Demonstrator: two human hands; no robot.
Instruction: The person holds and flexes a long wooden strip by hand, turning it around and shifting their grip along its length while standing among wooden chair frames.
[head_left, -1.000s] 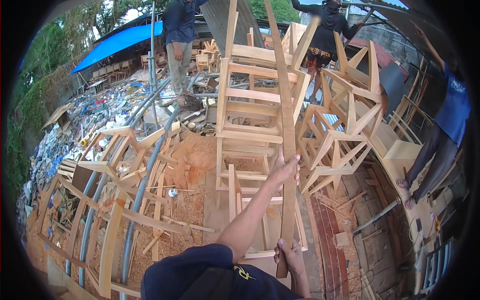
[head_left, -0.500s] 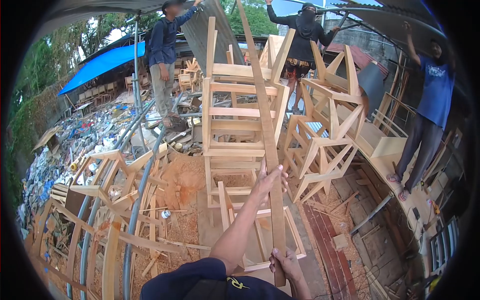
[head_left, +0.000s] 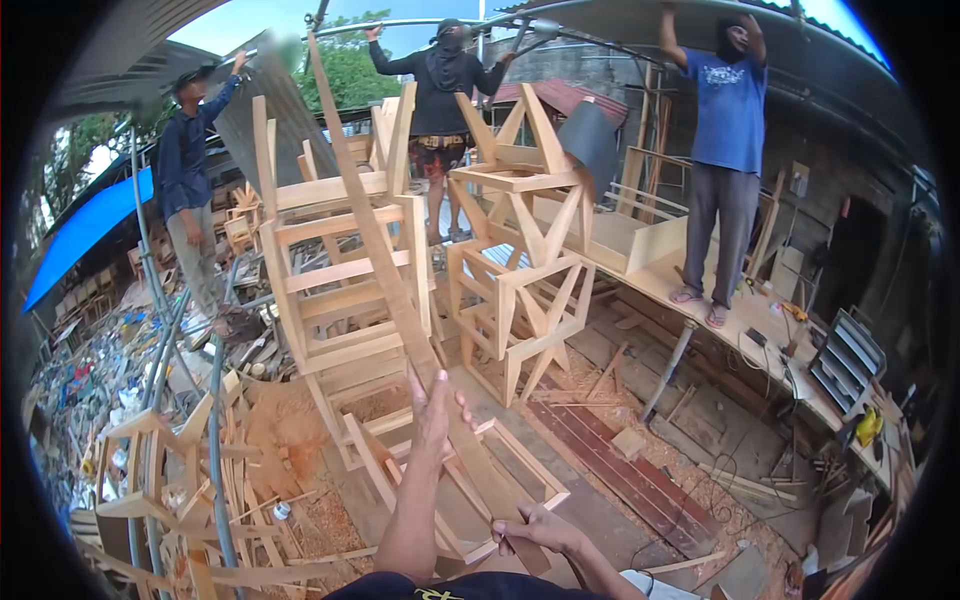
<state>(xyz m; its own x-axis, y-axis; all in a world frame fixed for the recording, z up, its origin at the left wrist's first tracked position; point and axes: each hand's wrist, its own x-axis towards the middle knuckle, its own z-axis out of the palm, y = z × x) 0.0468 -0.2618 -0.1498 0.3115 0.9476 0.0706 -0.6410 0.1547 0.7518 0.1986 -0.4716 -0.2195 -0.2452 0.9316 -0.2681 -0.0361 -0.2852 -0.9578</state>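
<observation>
Both hands hold a long wooden plank (head_left: 362,210), which slants up and to the left from near my body. Its far end reaches the roof pipe (head_left: 400,22). My left hand (head_left: 432,412) is wrapped around the plank midway along the part near me, arm stretched forward. Closer to my body, my right hand (head_left: 538,528) grips the plank's lower end. Behind it rises a stack of unfinished wooden chair frames (head_left: 345,270). An open wooden frame (head_left: 525,465) lies on the ground beneath my hands.
More chair frames (head_left: 525,260) are stacked to the right. A person in blue (head_left: 728,130) stands on a long workbench (head_left: 640,240), arms raised. Two other people (head_left: 440,75) reach towards the roof structure. Metal pipes (head_left: 217,450) and chair parts stand at left; sawdust and reddish boards (head_left: 625,470) cover the ground.
My view has turned right, so the scene shifts left. The plank now leans further left, its top near the roof pipe. Both hands keep their hold. The person in blue now has both arms up.
</observation>
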